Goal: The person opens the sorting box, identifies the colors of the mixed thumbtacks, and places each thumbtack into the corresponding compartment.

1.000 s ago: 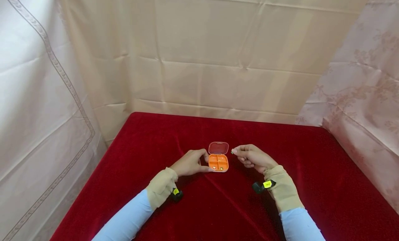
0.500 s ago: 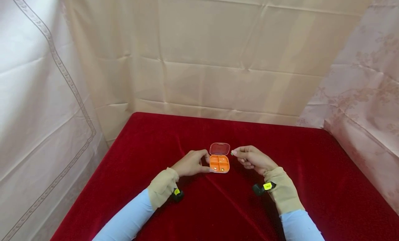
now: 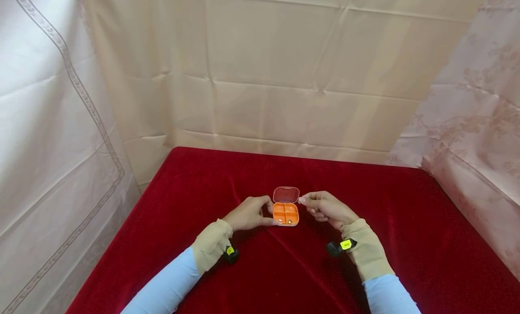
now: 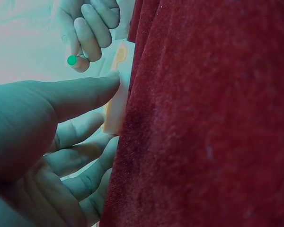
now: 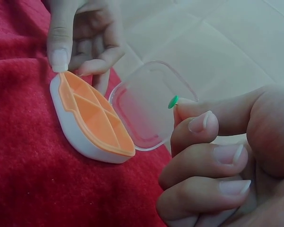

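Observation:
My left hand (image 3: 248,214) holds a small orange-and-white pill box (image 5: 87,142) by its left side, thumb at the front and fingers behind. The box sits on the red cloth, its clear lid (image 5: 144,111) tipped back. Dividers split the orange tray into several compartments; in the head view small shiny pieces lie in the two front ones. Between thumb and forefinger, my right hand (image 3: 330,209) pinches a green-headed thumbtack (image 5: 173,101), just right of the lid. Its other fingers are curled in.
Red velvet cloth (image 3: 260,269) covers the table. Pale curtains (image 3: 260,79) hang behind it and at both sides. A dark wrist camera (image 3: 335,248) sits at my right wrist, another camera (image 3: 231,255) at my left.
My right hand has come slightly left with the thumbtack, closer to the lid. The left hand keeps its hold on the box.

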`<state>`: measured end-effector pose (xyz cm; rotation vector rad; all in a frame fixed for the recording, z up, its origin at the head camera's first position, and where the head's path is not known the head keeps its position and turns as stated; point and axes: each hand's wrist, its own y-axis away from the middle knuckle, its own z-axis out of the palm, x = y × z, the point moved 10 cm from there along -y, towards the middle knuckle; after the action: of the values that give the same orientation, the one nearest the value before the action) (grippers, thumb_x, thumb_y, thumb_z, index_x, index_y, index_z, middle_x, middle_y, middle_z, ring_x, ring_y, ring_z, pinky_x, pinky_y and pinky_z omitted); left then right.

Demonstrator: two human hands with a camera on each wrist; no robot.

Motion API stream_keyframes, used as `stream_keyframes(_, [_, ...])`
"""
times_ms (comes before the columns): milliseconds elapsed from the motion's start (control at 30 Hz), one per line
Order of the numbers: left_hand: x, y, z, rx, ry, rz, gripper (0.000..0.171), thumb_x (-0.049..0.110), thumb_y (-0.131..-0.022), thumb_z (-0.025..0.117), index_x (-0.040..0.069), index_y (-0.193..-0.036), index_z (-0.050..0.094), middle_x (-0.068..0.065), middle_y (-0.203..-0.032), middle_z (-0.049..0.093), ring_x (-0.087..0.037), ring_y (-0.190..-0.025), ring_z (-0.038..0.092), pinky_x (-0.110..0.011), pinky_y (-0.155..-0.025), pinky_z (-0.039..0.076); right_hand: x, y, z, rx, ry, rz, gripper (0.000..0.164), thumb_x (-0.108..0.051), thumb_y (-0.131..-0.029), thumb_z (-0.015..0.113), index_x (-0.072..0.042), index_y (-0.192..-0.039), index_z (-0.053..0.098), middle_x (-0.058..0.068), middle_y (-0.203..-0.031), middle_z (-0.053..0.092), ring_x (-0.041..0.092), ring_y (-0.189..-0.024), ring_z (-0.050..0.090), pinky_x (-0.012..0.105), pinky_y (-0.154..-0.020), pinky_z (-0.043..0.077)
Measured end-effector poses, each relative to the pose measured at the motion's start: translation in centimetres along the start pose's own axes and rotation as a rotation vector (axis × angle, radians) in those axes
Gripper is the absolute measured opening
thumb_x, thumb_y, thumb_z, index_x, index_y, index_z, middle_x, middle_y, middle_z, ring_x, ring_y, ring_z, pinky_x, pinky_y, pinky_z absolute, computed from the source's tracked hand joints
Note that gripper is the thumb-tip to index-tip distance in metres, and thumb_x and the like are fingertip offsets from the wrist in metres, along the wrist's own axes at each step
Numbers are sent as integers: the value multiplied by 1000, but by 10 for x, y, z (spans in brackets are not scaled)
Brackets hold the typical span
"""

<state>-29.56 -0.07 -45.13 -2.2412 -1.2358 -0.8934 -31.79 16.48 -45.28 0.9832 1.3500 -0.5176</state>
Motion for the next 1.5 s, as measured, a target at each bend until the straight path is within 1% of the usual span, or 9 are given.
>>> stream_keyframes(133, [0, 0, 0, -1, 4, 0, 31, 34, -82, 78, 15, -97, 59, -2, -86, 61, -10, -64, 53, -21, -58, 43, 1, 0, 0, 7, -7, 3, 35, -23, -99, 58, 11, -108, 56, -3, -64, 40, 5, -49, 29, 18, -43, 23])
stream_keyframes(300, [-2, 2, 5, -5, 21, -6, 31, 34, -82, 78, 15, -97, 58, -1, -84, 60, -9, -63, 52, -22, -57, 43, 6, 2, 1, 17, -7, 13, 39, -23, -98, 59, 13, -113, 54, -3, -64, 41, 4, -49, 29, 18, -43, 24])
stream_keyframes(500, [-3, 4, 9, -5, 6, 0, 31, 35, -82, 78, 16, -96, 59, -1, -84, 61, -9, -64, 53, -22, -58, 43, 9, 3, 5, 4, 2, 6, 38, -22, -99, 57, 13, -113, 54, -2, -64, 40, 5, -49, 29, 18, -43, 24])
stream_keyframes(767, [-4, 4, 8, 7, -19, 0, 32, 37, -81, 78, 17, -95, 58, 0, -82, 61, -8, -62, 53, -21, -57, 43, 10, 2, 6, 6, -15, 4, 36, -21, -99, 58, 13, -112, 54, -2, -65, 40, 4, -49, 29, 18, -43, 23])
stream_keyframes(867, [-4, 5, 7, 3, -10, -7, 32, 37, -81, 78, 17, -95, 58, 0, -81, 60, -8, -62, 53, -21, -57, 43, 10, 2, 7, 4, -20, 2, 37, -21, -99, 58, 13, -112, 53, -2, -64, 40, 3, -49, 30, 17, -43, 23])
stream_keyframes(1133, [-2, 4, 6, 6, 3, 5, 31, 36, -81, 78, 16, -94, 58, 2, -80, 58, -8, -62, 53, -21, -57, 44, 8, 1, 8, -3, -20, -6, 39, -22, -99, 58, 15, -113, 52, -2, -64, 40, 3, -48, 30, 17, -42, 24])
stream_keyframes(1233, [-2, 3, 5, 7, 5, 8, 31, 35, -81, 78, 16, -94, 58, 3, -80, 58, -7, -62, 53, -21, -56, 44, 8, -1, 8, 3, -19, -7, 39, -22, -99, 58, 14, -111, 53, -2, -64, 40, 3, -48, 30, 18, -42, 24])
stream_keyframes(1433, [1, 3, 1, 9, 3, 18, 30, 34, -82, 79, 15, -94, 58, 1, -81, 59, -8, -61, 53, -21, -56, 44, 8, -4, 8, 22, -30, -6, 34, -22, -98, 60, 12, -100, 52, -2, -63, 40, 5, -48, 30, 18, -42, 24])
stream_keyframes(1500, [1, 3, 1, 8, 0, 18, 31, 34, -82, 78, 15, -94, 58, 1, -81, 59, -8, -61, 53, -21, -56, 44, 8, -4, 9, 24, -26, -12, 34, -22, -98, 60, 11, -100, 54, -3, -63, 40, 5, -48, 29, 18, -42, 24])
